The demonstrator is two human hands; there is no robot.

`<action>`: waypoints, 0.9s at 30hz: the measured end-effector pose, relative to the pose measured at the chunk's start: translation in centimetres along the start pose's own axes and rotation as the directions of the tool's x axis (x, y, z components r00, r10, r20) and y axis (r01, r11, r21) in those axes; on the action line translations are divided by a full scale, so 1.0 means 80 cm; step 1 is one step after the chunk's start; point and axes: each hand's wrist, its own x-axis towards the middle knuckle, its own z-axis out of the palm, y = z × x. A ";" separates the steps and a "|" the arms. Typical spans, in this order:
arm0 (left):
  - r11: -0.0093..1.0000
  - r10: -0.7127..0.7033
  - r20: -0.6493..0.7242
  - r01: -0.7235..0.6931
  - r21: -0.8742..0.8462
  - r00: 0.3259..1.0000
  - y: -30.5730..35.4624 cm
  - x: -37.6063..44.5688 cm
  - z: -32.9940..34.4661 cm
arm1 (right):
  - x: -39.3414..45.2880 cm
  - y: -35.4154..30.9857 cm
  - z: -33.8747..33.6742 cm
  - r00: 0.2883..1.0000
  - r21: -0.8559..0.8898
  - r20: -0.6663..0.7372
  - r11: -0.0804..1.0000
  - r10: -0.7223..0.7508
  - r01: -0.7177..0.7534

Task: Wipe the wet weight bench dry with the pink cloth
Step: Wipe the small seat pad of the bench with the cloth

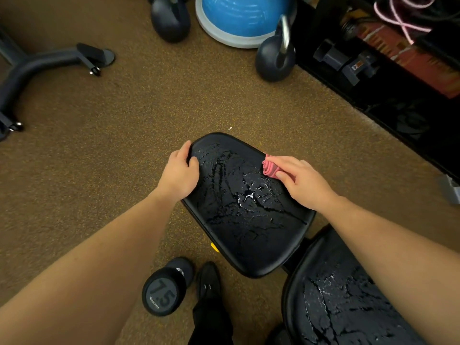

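The black weight bench seat pad (246, 220) lies in the middle of the view, covered in water drops and streaks. A second wet black pad (343, 302) of the bench sits at the lower right. My left hand (180, 171) grips the seat pad's left edge, thumb on top. My right hand (302, 181) holds the folded pink cloth (270, 168) against the pad near its right edge; most of the cloth is hidden under my fingers.
A 7.5 dumbbell (165, 287) and my black shoe (209, 282) are on the brown floor left of the bench. Two kettlebells (275, 58), a blue balance dome (239, 18), a dark machine base (37, 68) and a black rack (385, 63) stand beyond.
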 end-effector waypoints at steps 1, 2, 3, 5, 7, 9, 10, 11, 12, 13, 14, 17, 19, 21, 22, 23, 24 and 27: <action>1.000 -0.006 -0.006 0.006 0.003 1.000 -0.001 -0.002 0.001 | -0.006 0.002 0.000 1.000 0.003 -0.006 1.000 0.017 -0.017; 1.000 -0.009 -0.011 0.009 0.006 1.000 -0.002 -0.004 0.002 | -0.013 0.005 0.001 1.000 0.009 -0.010 1.000 0.030 -0.030; 1.000 -0.010 -0.016 0.010 0.009 1.000 -0.003 -0.005 0.003 | -0.019 0.008 0.001 0.999 0.016 -0.015 0.999 0.041 -0.041; 1.000 -0.010 -0.021 0.010 0.014 1.000 -0.003 -0.007 0.002 | -0.029 0.014 -0.001 0.998 0.040 -0.029 0.997 0.062 -0.060; 1.000 -0.017 -0.018 0.017 0.014 1.000 -0.002 -0.010 0.001 | -0.032 0.016 -0.005 0.995 0.082 -0.045 0.993 0.088 -0.084; 1.000 -0.021 -0.014 0.022 0.014 1.000 0.000 -0.011 -0.002 | -0.027 0.012 -0.011 0.989 0.119 -0.042 0.984 0.141 -0.135; 1.000 -0.020 -0.019 0.020 0.014 1.000 0.000 -0.011 -0.004 | -0.022 0.009 -0.015 0.987 0.123 -0.021 0.980 0.159 -0.156; 1.000 -0.018 -0.027 0.019 0.009 0.999 0.000 -0.010 -0.006 | -0.016 0.005 -0.018 0.986 0.115 0.013 0.979 0.169 -0.169; 1.000 -0.018 -0.033 0.017 -0.003 0.999 -0.001 -0.010 -0.009 | -0.009 0.000 -0.020 0.985 0.097 0.048 0.981 0.166 -0.170; 1.000 -0.020 -0.036 0.019 -0.023 0.999 -0.002 -0.009 -0.011 | -0.001 -0.006 -0.022 0.984 0.075 0.079 0.984 0.159 -0.165; 0.999 -0.021 -0.036 0.019 -0.045 0.999 -0.004 -0.007 -0.013 | 0.007 -0.013 -0.023 0.984 0.053 0.101 0.987 0.146 -0.152; 0.992 -0.027 -0.013 0.025 -0.121 1.000 -0.015 0.004 -0.016 | 0.041 -0.042 -0.019 0.985 0.029 0.111 0.990 0.131 -0.135; 0.985 -0.032 0.010 0.034 -0.169 0.999 -0.023 0.013 -0.020 | 0.071 -0.064 -0.012 0.984 0.060 0.089 0.985 0.156 -0.161; 0.979 -0.040 0.031 0.045 -0.197 0.999 -0.030 0.022 -0.024 | 0.102 -0.088 -0.005 0.991 0.128 0.036 0.983 0.127 -0.130; 0.979 -0.041 0.041 0.048 -0.200 0.998 -0.032 0.026 -0.027 | 0.118 -0.101 -0.002 0.996 0.150 -0.016 0.985 0.086 -0.082; 0.980 -0.033 0.047 0.042 -0.195 0.998 -0.034 0.030 -0.030 | 0.132 -0.113 0.002 0.997 0.147 -0.063 0.988 0.048 -0.038; 0.984 -0.012 0.042 0.019 -0.179 0.999 -0.034 0.034 -0.033 | 0.145 -0.126 0.006 0.996 0.114 -0.088 0.993 0.025 -0.015; 0.984 0.115 -0.033 -0.118 -0.134 0.993 -0.024 0.047 -0.044 | 0.171 -0.155 0.015 0.999 0.012 -0.047 1.000 -0.007 0.007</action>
